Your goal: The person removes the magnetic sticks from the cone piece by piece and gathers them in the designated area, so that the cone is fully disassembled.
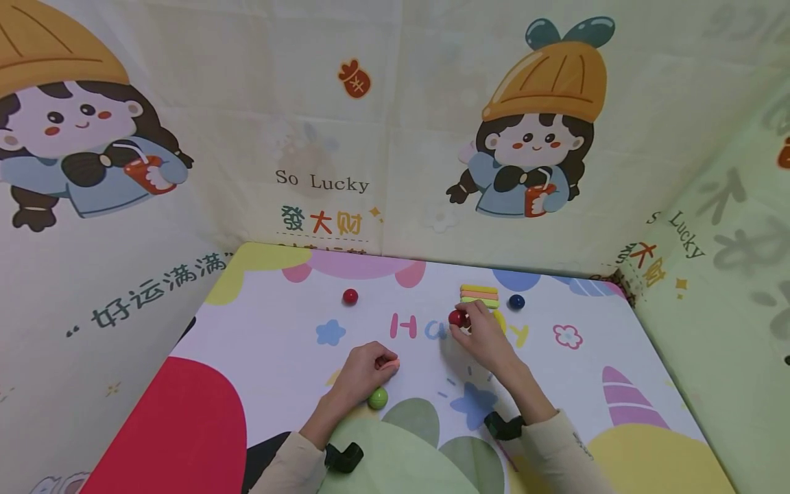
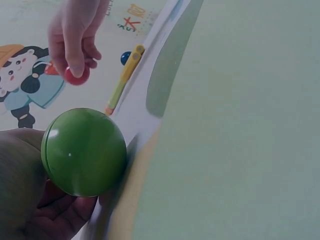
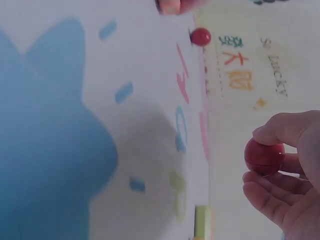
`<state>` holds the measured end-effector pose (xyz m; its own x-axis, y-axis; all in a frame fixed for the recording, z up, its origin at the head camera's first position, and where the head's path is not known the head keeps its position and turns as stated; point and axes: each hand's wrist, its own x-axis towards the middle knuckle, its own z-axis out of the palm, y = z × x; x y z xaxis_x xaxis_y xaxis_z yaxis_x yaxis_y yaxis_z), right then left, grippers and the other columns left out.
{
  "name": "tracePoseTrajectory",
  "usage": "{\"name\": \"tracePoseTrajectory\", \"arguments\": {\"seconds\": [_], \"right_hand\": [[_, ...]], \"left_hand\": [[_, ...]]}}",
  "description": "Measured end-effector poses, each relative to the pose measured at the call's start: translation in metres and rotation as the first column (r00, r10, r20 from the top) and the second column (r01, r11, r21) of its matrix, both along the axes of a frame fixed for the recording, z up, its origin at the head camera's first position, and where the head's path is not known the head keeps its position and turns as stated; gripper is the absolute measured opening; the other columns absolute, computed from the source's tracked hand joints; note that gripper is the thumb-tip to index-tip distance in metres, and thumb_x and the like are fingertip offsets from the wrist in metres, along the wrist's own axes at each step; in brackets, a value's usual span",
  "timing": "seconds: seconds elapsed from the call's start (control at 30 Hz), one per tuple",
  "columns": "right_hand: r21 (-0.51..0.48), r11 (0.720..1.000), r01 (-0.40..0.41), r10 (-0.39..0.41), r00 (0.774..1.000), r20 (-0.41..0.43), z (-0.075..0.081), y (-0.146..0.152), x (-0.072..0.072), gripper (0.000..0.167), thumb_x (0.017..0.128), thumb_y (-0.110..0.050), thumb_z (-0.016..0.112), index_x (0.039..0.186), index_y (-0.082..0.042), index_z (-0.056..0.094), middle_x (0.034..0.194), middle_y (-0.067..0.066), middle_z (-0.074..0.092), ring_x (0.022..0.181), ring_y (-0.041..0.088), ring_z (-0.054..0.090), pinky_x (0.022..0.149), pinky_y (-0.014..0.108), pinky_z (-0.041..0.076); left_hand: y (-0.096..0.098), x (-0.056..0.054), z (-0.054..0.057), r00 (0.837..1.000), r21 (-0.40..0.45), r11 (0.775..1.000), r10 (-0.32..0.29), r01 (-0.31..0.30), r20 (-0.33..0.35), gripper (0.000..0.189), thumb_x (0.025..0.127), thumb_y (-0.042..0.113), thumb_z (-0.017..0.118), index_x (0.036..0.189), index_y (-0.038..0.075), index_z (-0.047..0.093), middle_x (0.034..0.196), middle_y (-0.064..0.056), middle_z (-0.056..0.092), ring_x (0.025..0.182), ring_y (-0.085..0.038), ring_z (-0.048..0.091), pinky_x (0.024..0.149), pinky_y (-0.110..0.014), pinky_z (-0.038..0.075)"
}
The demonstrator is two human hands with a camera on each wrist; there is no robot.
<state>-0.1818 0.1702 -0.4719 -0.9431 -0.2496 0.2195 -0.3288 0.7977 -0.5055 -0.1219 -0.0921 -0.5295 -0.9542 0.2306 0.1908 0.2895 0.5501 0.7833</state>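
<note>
My right hand [image 1: 487, 336] pinches a glossy red ball [image 1: 457, 318] between thumb and fingers, held above the printed tabletop. A seam line runs round that ball in the right wrist view. Lower and to the left, my left hand [image 1: 365, 370] has curled fingers, with a small salmon-coloured piece [image 1: 393, 363] showing at the fingertips; most of it is hidden, and I cannot tell its full shape. Beside the left wrist lies a green ball [image 1: 378, 398], large in the left wrist view, where it covers part of the hand.
A second red ball [image 1: 350, 297] sits at the back left. Coloured sticks [image 1: 479, 296] in yellow, salmon and green lie together at the back, with a dark blue ball [image 1: 516, 302] to their right. Printed cloth walls [image 1: 407, 226] stand behind and beside the table.
</note>
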Motion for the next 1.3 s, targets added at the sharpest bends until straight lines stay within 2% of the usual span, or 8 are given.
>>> {"name": "tracePoseTrajectory", "arguments": {"seconds": [0.1,0.2,0.5,0.8,1.03,1.3], "right_hand": [[-0.002,1.0,0.021,-0.021,0.998,-0.061,0.0,0.012,-0.005,0.04,0.087,-0.014,0.075,0.121,0.003,0.062,0.107,0.016,0.06,0.086,0.022,0.06,0.076,0.037,0.057],[-0.012,0.998,0.056,-0.056,0.995,-0.081,0.0,0.024,-0.009,0.04,0.088,-0.013,0.075,0.121,0.005,0.061,0.107,0.019,0.06,0.086,0.025,0.06,0.075,0.038,0.056],[-0.03,0.986,0.166,-0.167,0.984,-0.067,-0.005,0.058,-0.017,0.046,0.09,-0.017,0.072,0.126,0.009,0.059,0.111,0.024,0.059,0.091,0.032,0.06,0.079,0.044,0.057],[-0.049,0.961,0.273,-0.274,0.962,-0.017,-0.011,0.084,-0.021,0.047,0.092,-0.017,0.068,0.13,0.009,0.056,0.119,0.026,0.056,0.101,0.037,0.06,0.086,0.052,0.059],[-0.044,0.946,0.32,-0.321,0.947,-0.007,-0.018,0.099,-0.026,0.046,0.093,-0.017,0.068,0.127,0.012,0.056,0.117,0.029,0.056,0.101,0.04,0.06,0.087,0.053,0.058],[-0.006,0.93,0.368,-0.365,0.925,0.103,-0.026,0.109,-0.03,0.048,0.094,-0.019,0.065,0.13,0.011,0.053,0.12,0.028,0.052,0.105,0.038,0.053,0.092,0.051,0.056]], "left_hand": [[0.0,0.0,0.0,1.0,-0.002,1.0,0.002,-0.002,0.007,0.016,0.089,0.018,0.075,0.103,0.009,0.076,0.088,0.003,0.068,0.074,-0.004,0.053,0.067,-0.018,0.049],[0.0,0.0,0.0,1.0,-0.007,1.0,0.004,-0.004,0.01,0.017,0.09,0.018,0.075,0.104,0.009,0.076,0.088,0.002,0.068,0.074,-0.005,0.053,0.067,-0.018,0.049],[0.0,0.001,-0.001,1.0,-0.005,1.0,0.01,-0.009,0.017,0.017,0.089,0.019,0.076,0.103,0.01,0.076,0.088,0.003,0.068,0.075,-0.005,0.053,0.068,-0.019,0.05],[0.001,0.001,-0.001,1.0,0.006,1.0,0.008,-0.008,0.01,0.015,0.089,0.018,0.076,0.102,0.01,0.076,0.086,0.004,0.067,0.074,-0.004,0.053,0.067,-0.019,0.049],[0.001,0.002,0.0,1.0,0.004,1.0,0.011,-0.012,0.014,0.015,0.088,0.018,0.076,0.101,0.01,0.076,0.087,0.003,0.067,0.074,-0.005,0.054,0.067,-0.019,0.05],[0.001,0.002,0.0,1.0,0.008,1.0,0.01,-0.01,0.005,0.015,0.088,0.018,0.077,0.101,0.01,0.077,0.087,0.003,0.068,0.073,-0.004,0.053,0.067,-0.019,0.05]]}}
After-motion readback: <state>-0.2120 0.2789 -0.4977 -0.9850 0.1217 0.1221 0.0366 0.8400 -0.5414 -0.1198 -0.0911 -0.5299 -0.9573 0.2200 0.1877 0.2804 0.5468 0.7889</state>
